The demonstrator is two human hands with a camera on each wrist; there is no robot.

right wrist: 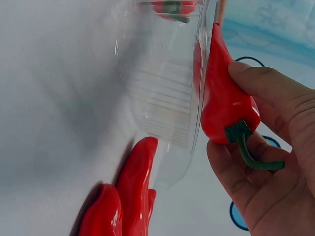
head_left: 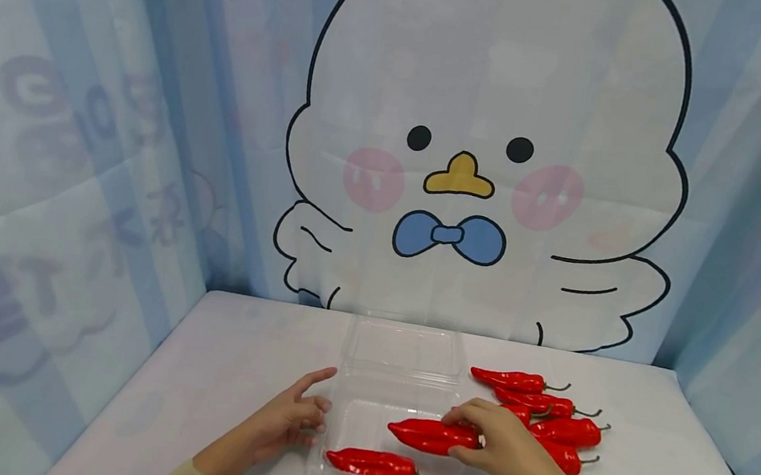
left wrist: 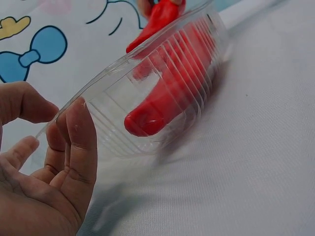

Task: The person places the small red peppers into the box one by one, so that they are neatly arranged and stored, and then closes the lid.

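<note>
My right hand [head_left: 504, 446] grips a red pepper [right wrist: 226, 98] near its stem end, thumb on one side and fingers on the other. The pepper is over the clear plastic box [head_left: 355, 421], its tip pointing left and its green stem towards my palm. Inside the box, along the near side, lies another red pepper [head_left: 370, 464], stem to the right. My left hand [head_left: 289, 419] is at the box's left edge, fingers loosely bent, with fingertips [left wrist: 78, 115] right at the rim in the left wrist view.
Several red peppers [head_left: 565, 431] with green stems lie grouped to the right of the box. The box's clear lid [head_left: 404, 350] is folded back behind it. A white cloth covers the table [head_left: 186, 372]; a curtain [head_left: 483, 81] printed with a cartoon bird hangs behind.
</note>
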